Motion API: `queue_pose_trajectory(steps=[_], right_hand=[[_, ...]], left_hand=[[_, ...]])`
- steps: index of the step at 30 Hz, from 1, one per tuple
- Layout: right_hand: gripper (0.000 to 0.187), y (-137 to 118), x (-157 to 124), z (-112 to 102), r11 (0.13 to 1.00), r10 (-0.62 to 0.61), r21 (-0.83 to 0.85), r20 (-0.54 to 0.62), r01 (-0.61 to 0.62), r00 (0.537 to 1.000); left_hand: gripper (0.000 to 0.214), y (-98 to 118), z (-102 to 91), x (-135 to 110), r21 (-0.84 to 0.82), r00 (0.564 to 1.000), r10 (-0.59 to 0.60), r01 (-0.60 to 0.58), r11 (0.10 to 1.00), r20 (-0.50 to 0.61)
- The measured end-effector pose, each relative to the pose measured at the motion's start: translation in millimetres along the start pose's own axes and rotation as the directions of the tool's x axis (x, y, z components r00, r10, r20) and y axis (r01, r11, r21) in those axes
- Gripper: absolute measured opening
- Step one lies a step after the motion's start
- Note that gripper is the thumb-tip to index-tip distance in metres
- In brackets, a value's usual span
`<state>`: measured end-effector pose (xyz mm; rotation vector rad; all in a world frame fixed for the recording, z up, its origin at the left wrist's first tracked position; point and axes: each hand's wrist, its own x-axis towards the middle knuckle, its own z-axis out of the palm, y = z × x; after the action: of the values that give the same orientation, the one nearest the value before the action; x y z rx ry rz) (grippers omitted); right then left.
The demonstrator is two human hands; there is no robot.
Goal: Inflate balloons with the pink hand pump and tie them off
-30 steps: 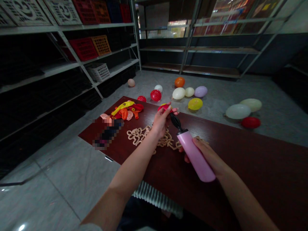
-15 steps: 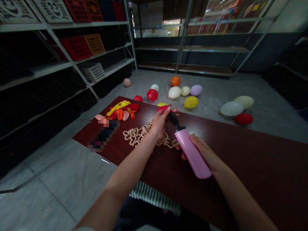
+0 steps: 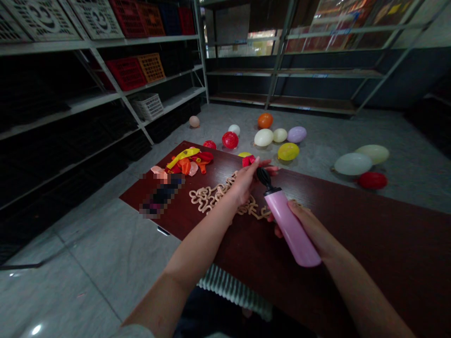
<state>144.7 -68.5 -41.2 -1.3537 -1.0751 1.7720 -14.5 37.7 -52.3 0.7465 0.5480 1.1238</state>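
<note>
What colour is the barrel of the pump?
The pump barrel is pink, clearest in the head view.

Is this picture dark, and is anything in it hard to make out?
Head view: dim overall, though the pink pump reads clearly; head view: a bright glint on the floor, lower left; head view: coarse pixel blocks mask a dark object on the table.

Has the pump in the right hand's fingers, and one balloon just left of the left hand's fingers. Has coiled strands on the surface below both hands' fingers, reaching leftward; a balloon pile farther left. Faces loose balloons on the floor beyond the fingers, a rack behind those, crates on shelves far left.
</note>
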Motion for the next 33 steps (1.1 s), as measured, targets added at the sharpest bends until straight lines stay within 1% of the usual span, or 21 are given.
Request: queue_pose_trajectory(steps=[3,6,8,10,12,14,16,19,21,23,25,28,29,31,33], right_hand=[[0.050,0.5,0.4,-2.5,1.000,0.021,-0.001,-0.030,-0.021,0.999],[0.050,2.0,0.8,-5.4,1.000,0.020,-0.002,-0.042,-0.020,0.999],[0.051,3.5,1.0,-6.3,1.000,0.010,-0.019,-0.038,-0.010,0.999],[0.049,5.5,1.5,-6.7,0.998,0.005,-0.056,-0.032,-0.007,0.999],[0.044,7.6,2.8,-7.3,0.994,-0.007,-0.106,-0.042,0.002,0.999],[0.042,9.7,5.0,-8.4,0.982,-0.039,-0.185,-0.051,0.029,0.998],[0.042,11.2,7.6,-9.1,0.945,-0.123,-0.310,-0.054,0.100,0.991],[0.042,11.3,10.4,-6.9,0.816,-0.287,-0.529,-0.021,0.233,0.958],[0.046,10.1,10.5,-2.6,0.738,-0.316,-0.626,0.010,0.252,0.949],[0.056,8.6,9.2,2.4,0.681,-0.294,-0.701,0.002,0.211,0.956],[0.063,7.6,7.0,6.4,0.615,-0.297,-0.770,-0.027,0.170,0.954],[0.059,6.7,3.7,9.7,0.485,-0.326,-0.866,-0.052,0.120,0.944],[0.058,6.5,2.9,10.4,0.430,-0.334,-0.898,-0.062,0.094,0.941],[0.057,6.3,2.2,11.9,0.304,-0.354,-0.952,-0.088,0.026,0.931],[0.057,6.6,2.5,13.5,0.192,-0.398,-0.981,-0.093,-0.016,0.912]], left_hand=[[0.042,-2.9,2.7,-1.3,-0.014,0.996,-0.045,0.046,0.999,0.081],[0.036,3.9,1.2,-3.5,-0.022,0.987,-0.089,0.093,0.995,0.132],[0.033,12.2,0.6,-5.5,-0.085,0.983,-0.110,0.124,0.989,0.150],[0.035,19.1,2.8,-7.9,-0.192,0.981,-0.125,0.153,0.969,0.148],[0.036,22.2,7.9,-10.7,-0.273,0.987,-0.137,0.157,0.949,0.089],[0.036,21.3,14.3,-13.8,-0.307,0.991,-0.135,0.121,0.944,-0.024],[0.036,18.4,19.7,-16.9,-0.311,0.984,-0.132,0.090,0.946,-0.118],[0.040,14.0,23.5,-20.3,-0.327,0.969,-0.146,0.074,0.942,-0.202],[0.043,12.0,23.6,-21.0,-0.329,0.952,-0.158,0.066,0.942,-0.263],[0.042,10.4,23.1,-20.6,-0.329,0.937,-0.167,0.060,0.943,-0.308],[0.038,8.9,22.5,-19.5,-0.331,0.929,-0.184,0.072,0.941,-0.321],[0.031,7.4,21.7,-18.1,-0.354,0.925,-0.223,0.106,0.929,-0.308],[0.033,7.4,21.4,-17.9,-0.372,0.925,-0.231,0.109,0.922,-0.302],[0.043,8.3,20.8,-17.9,-0.410,0.932,-0.217,0.084,0.908,-0.289],[0.054,10.4,19.9,-18.1,-0.423,0.949,-0.154,0.025,0.906,-0.275]])
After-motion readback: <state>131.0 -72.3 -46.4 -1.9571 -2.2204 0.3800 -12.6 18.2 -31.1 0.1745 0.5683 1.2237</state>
